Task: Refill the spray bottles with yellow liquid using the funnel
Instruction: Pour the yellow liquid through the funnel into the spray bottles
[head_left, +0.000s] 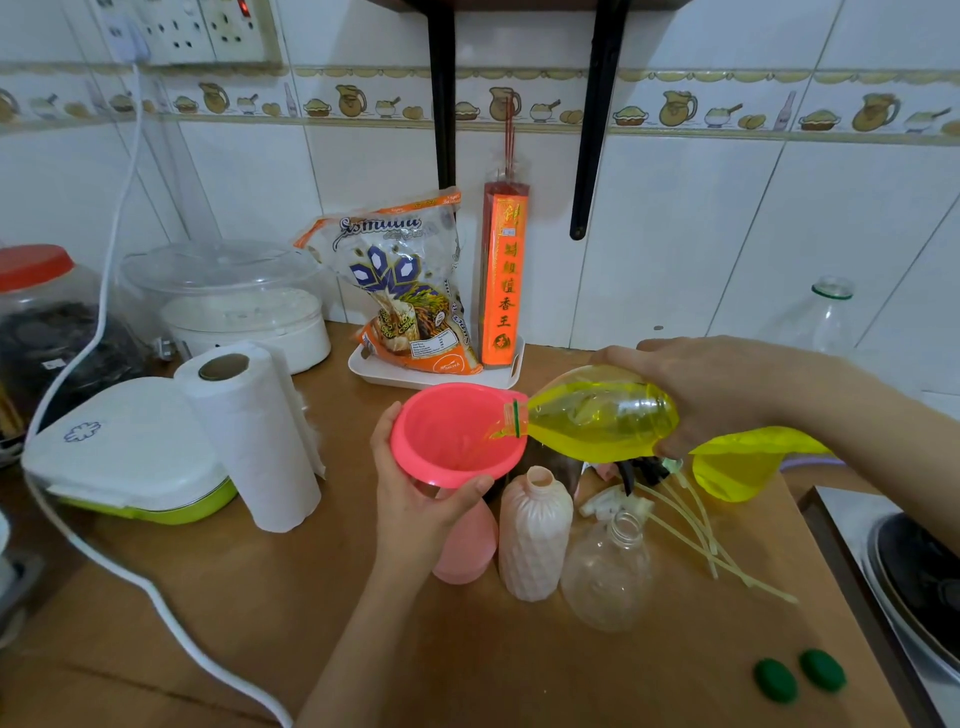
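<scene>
Brown counter (260, 597) below tiled wall (675, 234); hands gripping funnel (457, 434) and, seemingly, tilted bottle (597, 415).

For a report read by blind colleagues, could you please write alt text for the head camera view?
A right hand tips a clear bottle of yellow liquid into a pink funnel, which the left hand steadies on a pink spray bottle. Beside it on the wooden counter stand a white ribbed bottle and a clear empty bottle, both uncapped.

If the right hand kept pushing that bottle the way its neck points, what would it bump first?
Probably the pink funnel: the right hand tips the bottle leftward, its mouth already over the rim. Depth is unclear.
</scene>
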